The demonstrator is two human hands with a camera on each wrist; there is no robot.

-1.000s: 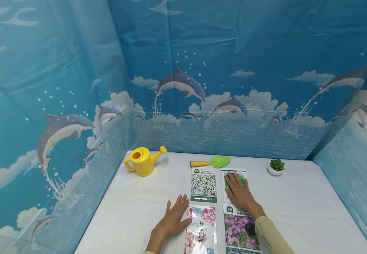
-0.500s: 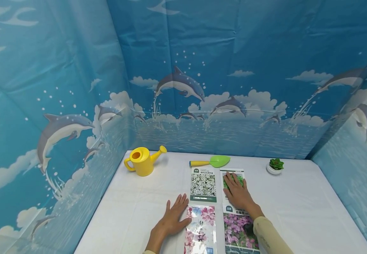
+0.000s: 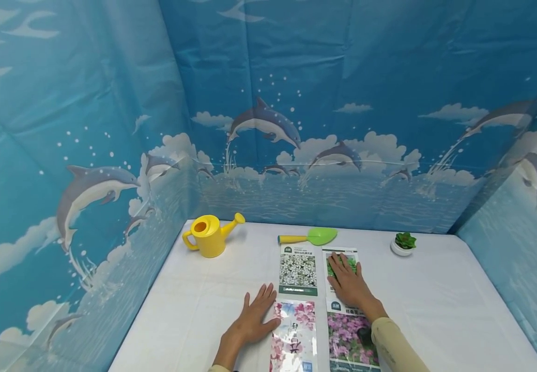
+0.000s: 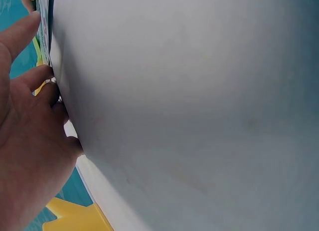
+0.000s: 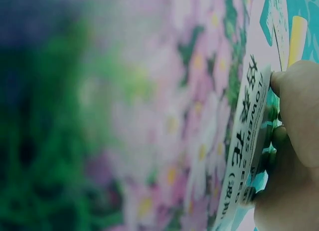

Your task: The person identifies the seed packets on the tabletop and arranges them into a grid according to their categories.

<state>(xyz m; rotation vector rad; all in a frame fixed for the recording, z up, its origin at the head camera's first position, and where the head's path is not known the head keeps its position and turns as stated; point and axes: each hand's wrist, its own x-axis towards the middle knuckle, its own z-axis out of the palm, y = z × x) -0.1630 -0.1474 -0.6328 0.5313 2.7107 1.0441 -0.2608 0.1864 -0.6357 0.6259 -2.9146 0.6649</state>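
My left hand [image 3: 252, 321] lies flat with straight fingers on the white tabletop, its thumb tip at the left edge of a seed packet with pink blossoms [image 3: 293, 336]. Palm down, my right hand [image 3: 351, 283] rests on a green-pictured seed packet [image 3: 353, 258] and covers much of it. Directly below that one is a seed packet with purple-pink flowers [image 3: 349, 330], partly hidden by my right wrist; it fills most of the right wrist view. A packet with white flowers [image 3: 298, 271] is at the upper left of this two-by-two layout.
A yellow toy watering can [image 3: 209, 240] stands at the back left. Behind the packets lies a toy trowel with a green blade [image 3: 321, 236] and yellow handle. At the back right is a small potted succulent [image 3: 404, 242]. Dolphin-printed curtains [image 3: 268, 196] border the white table [image 3: 440, 310].
The green-pictured packet has shifted very slightly left under my right hand, closer in line with the packet below it. My left hand has stayed in place.
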